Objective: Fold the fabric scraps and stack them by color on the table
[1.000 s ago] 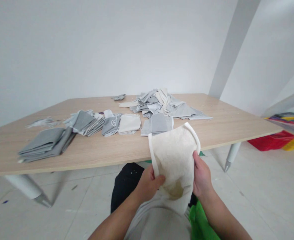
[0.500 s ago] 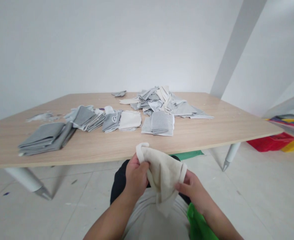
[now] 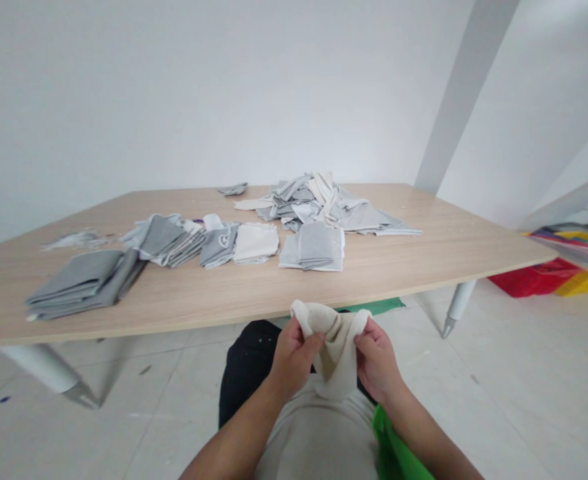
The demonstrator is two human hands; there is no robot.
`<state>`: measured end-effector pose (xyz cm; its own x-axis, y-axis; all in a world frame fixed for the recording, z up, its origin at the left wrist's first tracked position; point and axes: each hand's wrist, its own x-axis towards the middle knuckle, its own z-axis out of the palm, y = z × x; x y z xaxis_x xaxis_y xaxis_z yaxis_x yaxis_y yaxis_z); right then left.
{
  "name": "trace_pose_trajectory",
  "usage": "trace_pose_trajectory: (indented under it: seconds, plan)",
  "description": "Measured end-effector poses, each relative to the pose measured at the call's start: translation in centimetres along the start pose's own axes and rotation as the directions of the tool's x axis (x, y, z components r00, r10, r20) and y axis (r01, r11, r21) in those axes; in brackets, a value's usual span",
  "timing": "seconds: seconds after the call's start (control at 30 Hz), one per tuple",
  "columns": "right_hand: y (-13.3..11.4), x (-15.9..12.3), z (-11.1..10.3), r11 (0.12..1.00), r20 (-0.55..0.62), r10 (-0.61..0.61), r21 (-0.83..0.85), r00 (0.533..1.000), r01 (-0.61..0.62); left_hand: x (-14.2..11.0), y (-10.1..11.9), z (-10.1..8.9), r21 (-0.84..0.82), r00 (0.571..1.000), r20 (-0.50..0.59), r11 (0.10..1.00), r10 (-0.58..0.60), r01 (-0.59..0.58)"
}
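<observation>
A cream piece of cloth (image 3: 341,367) hangs between my hands, in front of the table's near edge and above my lap. Its upper edge is rolled over and sags in the middle. My left hand (image 3: 297,357) pinches the left end of that edge with the thumb on top. At the right end, my right hand (image 3: 377,357) is closed on the cloth, thumb towards me. On the table ahead lie a folded grey cloth stack (image 3: 317,247) and a cream cloth stack (image 3: 255,242).
A loose heap of grey and cream cloths (image 3: 319,203) lies at the back of the wooden table (image 3: 199,300). Folded grey cloths (image 3: 81,280) sit at the left, beside more stacks (image 3: 167,240). Red bins (image 3: 534,277) stand on the floor at right.
My hands have come closer together, the right one moving left and up. The cloth, spread wider before, now sags in folds between them. The view has shifted slightly.
</observation>
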<state>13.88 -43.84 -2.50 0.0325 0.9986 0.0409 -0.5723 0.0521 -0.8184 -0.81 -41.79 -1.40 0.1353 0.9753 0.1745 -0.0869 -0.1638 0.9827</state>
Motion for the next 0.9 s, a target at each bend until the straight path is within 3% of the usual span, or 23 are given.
trace_pose_trajectory:
  seconds: [0.1, 0.2, 0.33, 0.47, 0.53, 0.6, 0.73, 0.83, 0.9]
  plan:
    - [0.8, 0.6, -0.3, 0.999, -0.07, -0.01, 0.042, 0.998, 0.013, -0.3, -0.3, 0.4, 0.078, 0.998, 0.049, 0.996, 0.045, -0.048]
    - [1.4, 0.4, -0.2, 0.997, -0.112, -0.072, -0.044, 0.991, 0.067, -0.5, -0.6, 0.5, 0.178, 0.984, 0.146, 0.976, 0.101, -0.127]
    - [1.9, -0.3, 0.5, 0.968, -0.002, -0.125, -0.22, 0.992, 0.122, -0.4, -1.0, 0.3, 0.377, 0.962, 0.171, 0.888, 0.211, -0.262]
    - [1.3, -0.5, 0.2, 0.853, -0.078, -0.263, -0.484, 0.962, 0.194, 0.0, -0.3, -0.8, 0.533, 0.927, 0.2, 0.759, 0.316, -0.374]
    - [0.5, -0.3, -0.5, 0.812, -0.105, -0.319, -0.543, 0.942, 0.214, 0.2, 0.8, -2.0, 0.567, 0.945, 0.104, 0.762, 0.309, -0.312]
    - [-0.5, 0.0, -1.3, 0.818, -0.098, -0.323, -0.53, 0.941, 0.226, 0.3, 2.0, -3.3, 0.578, 0.961, -0.061, 0.795, 0.268, -0.185]
    - [-1.5, 0.4, -2.2, 0.873, -0.064, -0.265, -0.439, 0.962, 0.211, 0.7, 3.8, -4.9, 0.425, 0.925, -0.329, 0.904, 0.192, -0.036]
    - [-1.3, 0.7, -1.9, 0.888, -0.132, -0.297, -0.403, 0.946, 0.222, 1.1, 3.5, -4.8, 0.29, 0.888, -0.432, 0.957, 0.154, -0.025]
    - [-1.1, 1.0, -1.4, 0.901, -0.194, -0.315, -0.369, 0.929, 0.229, 1.3, 2.8, -4.5, 0.259, 0.883, -0.444, 0.965, 0.151, -0.035]
